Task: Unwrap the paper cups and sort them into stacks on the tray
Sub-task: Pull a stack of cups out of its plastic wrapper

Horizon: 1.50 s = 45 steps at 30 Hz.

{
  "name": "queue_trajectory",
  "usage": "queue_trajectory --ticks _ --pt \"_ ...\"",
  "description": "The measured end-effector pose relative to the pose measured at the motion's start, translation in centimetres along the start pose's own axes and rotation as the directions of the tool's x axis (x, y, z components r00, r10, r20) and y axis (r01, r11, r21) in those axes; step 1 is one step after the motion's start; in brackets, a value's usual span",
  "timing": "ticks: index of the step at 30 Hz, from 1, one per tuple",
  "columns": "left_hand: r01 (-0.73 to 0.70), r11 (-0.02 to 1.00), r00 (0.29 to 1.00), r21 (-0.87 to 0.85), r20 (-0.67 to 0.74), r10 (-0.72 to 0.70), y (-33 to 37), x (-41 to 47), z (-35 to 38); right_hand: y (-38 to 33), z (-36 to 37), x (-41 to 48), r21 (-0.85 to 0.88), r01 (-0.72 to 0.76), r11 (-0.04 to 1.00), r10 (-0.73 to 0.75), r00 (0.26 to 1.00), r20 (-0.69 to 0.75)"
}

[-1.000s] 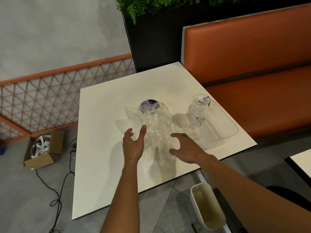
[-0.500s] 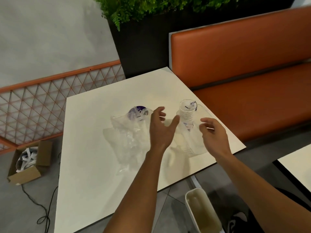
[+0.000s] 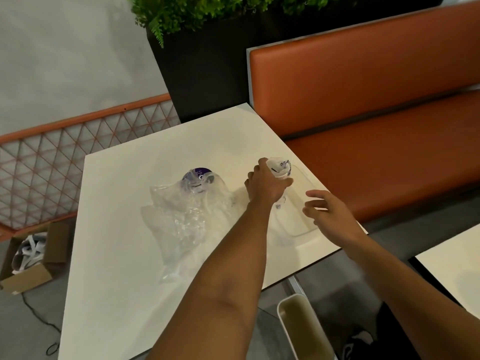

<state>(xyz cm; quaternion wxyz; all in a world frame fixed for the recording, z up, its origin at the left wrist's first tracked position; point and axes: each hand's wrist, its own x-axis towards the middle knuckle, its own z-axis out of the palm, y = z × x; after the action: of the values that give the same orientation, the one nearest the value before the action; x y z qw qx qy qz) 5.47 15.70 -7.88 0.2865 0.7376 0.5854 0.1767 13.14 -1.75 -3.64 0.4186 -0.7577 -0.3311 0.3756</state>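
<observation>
Two hands over the tabletop (image 3: pixel 124 203) in the head view: left hand (image 3: pixel 267 185) has its fingers (image 3: pixel 285 182) wrapped round the upper part of the cup stack (image 3: pixel 279 167), which stands on the clear tray (image 3: pixel 301 224) at the right edge; right hand (image 3: pixel 327 211) hovers just beside it, fingers (image 3: pixel 315 194) spread, holding nothing. Left of the tray lies the crumpled wrap (image 3: pixel 181 219), with more cups (image 3: pixel 198 175) under it, purple end showing. Paper cups look light, thin-walled and easily crushed, nested ones probably stick, so grip the stack's side walls gently, low hand steadying, and the wrap is slippery, so pinch a loose fold.
</observation>
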Motion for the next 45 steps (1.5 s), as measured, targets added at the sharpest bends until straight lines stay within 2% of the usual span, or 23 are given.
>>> queue_trajectory --ticks 3,11,13,16,19,22,24,27,32,36,42,45 --pt "-0.004 1.0 0.997 -0.015 -0.082 0.002 0.4 -0.1 0.0 0.8 -1.0 -0.6 0.009 -0.007 1.0 0.007 1.0 -0.008" --pt "-0.152 0.973 0.966 -0.172 -0.233 0.11 2.1 -1.9 -3.1 0.8 -1.4 -1.3 0.042 -0.001 0.999 0.002 0.999 -0.044" --pt "-0.2 0.934 0.971 -0.297 -0.189 0.148 3.1 -3.1 -5.1 0.3 -1.5 -1.5 0.043 0.028 0.999 -0.025 0.998 -0.066" --pt "-0.243 0.818 0.967 -0.522 -0.064 0.246 4.5 -5.6 -8.5 -0.9 -1.8 -1.6 0.044 0.098 0.994 -0.091 0.987 -0.134" --pt "-0.282 0.738 0.925 -0.613 0.03 0.378 5.5 -8.6 -11.4 -2.5 -2.2 -2.1 0.089 0.217 0.972 -0.202 0.968 -0.146" --pt "-0.338 0.682 0.881 -0.648 0.037 0.472 6.6 -11.9 -13.2 -3.6 -2.8 -3.4 0.108 0.355 0.929 -0.342 0.932 -0.121" --pt "-0.348 0.648 0.879 -0.678 0.005 0.477 7.6 -13.9 -14.1 -3.9 -2.9 -4.6 0.096 0.403 0.91 -0.391 0.912 -0.125" --pt "-0.348 0.622 0.883 -0.702 -0.022 0.47 8.7 -16.4 -14.1 -3.7 -3.3 -6.7 0.142 0.421 0.896 -0.402 0.904 -0.147" --pt "-0.337 0.572 0.852 -0.748 0.015 0.523 9.7 -20.5 -12.2 -3.9 -5.2 -11.7 0.267 0.431 0.862 -0.391 0.9 -0.192" --pt "-0.378 0.558 0.821 -0.738 0.011 0.571 10.4 -22.3 -11.5 -3.8 -7.7 -14.7 0.261 0.439 0.86 -0.4 0.897 -0.19" --pt "-0.436 0.577 0.775 -0.69 0.038 0.631 11.7 -25.5 -9.9 -2.4 -10.0 -17.8 0.229 0.427 0.875 -0.363 0.891 -0.272" --pt "-0.402 0.601 0.757 -0.691 0.118 0.642 11.8 -26.8 -9.1 -1.3 -10.8 -19.2 0.205 0.413 0.887 -0.347 0.891 -0.293"
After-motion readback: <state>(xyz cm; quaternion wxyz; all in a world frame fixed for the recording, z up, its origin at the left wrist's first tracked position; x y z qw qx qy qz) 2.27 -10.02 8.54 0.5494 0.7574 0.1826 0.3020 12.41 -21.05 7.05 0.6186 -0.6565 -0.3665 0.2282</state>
